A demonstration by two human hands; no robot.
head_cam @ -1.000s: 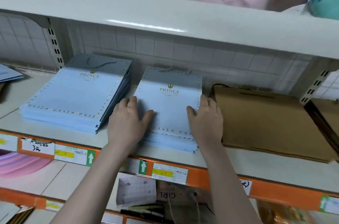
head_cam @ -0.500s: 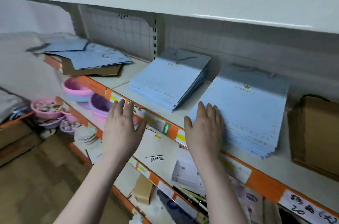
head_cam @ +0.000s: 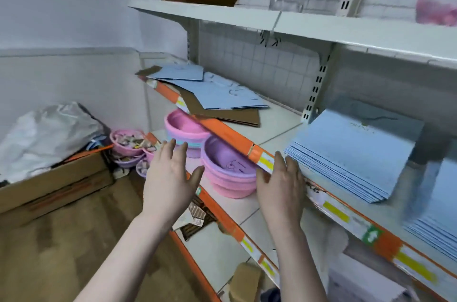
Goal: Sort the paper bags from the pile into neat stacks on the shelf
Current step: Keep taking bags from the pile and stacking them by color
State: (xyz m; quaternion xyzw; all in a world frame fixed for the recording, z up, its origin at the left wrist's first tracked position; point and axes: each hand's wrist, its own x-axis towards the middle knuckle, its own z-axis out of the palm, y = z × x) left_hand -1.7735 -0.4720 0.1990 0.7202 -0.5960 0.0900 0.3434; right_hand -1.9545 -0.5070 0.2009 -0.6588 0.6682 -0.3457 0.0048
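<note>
My left hand [head_cam: 170, 178] and right hand [head_cam: 280, 186] are released, holding nothing. One neat blue stack [head_cam: 351, 153] lies at 3 o'clock; the unsorted pile [head_cam: 217, 98] remains at 12 on the shelf [head_cam: 279, 128].

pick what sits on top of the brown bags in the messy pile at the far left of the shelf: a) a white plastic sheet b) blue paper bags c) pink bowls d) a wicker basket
b: loose blue paper bags lie askew over the brown bags on the shelf.
</note>
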